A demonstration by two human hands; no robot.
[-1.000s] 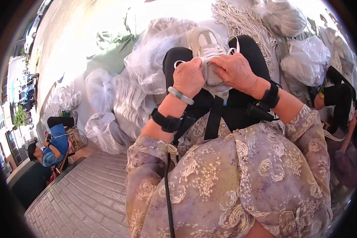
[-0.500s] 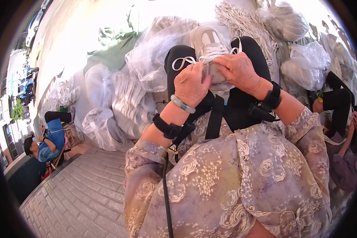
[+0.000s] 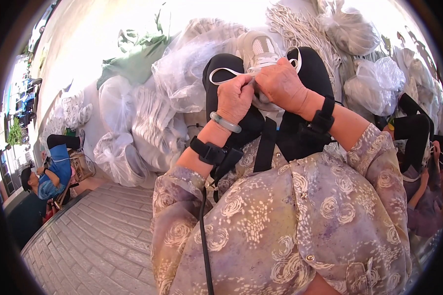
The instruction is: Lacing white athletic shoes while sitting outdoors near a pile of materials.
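Observation:
A beige and white sneaker (image 3: 260,45) rests between my knees, its toe pointing away from me. White shoelace (image 3: 215,73) loops out to the left of my left hand (image 3: 235,98), which is closed with the lace pinched in its fingers. Close against it, my right hand (image 3: 282,84) is closed on the lace too, and another loop stands out beyond its knuckles on the right. The two hands meet over the shoe's tongue and hide the knot area and most of the heel end. Both wrists wear black straps.
Clear plastic bags (image 3: 182,78) of pale shoe pieces lie to the left, with a green bag (image 3: 138,59) behind. A heap of white laces (image 3: 305,34) and more filled bags (image 3: 374,86) are at right. A person sits far left (image 3: 54,169); another person's arm shows far right.
My right hand has moved in leftward and up over the laces, closing the gap to my left hand. The left loop has grown wider.

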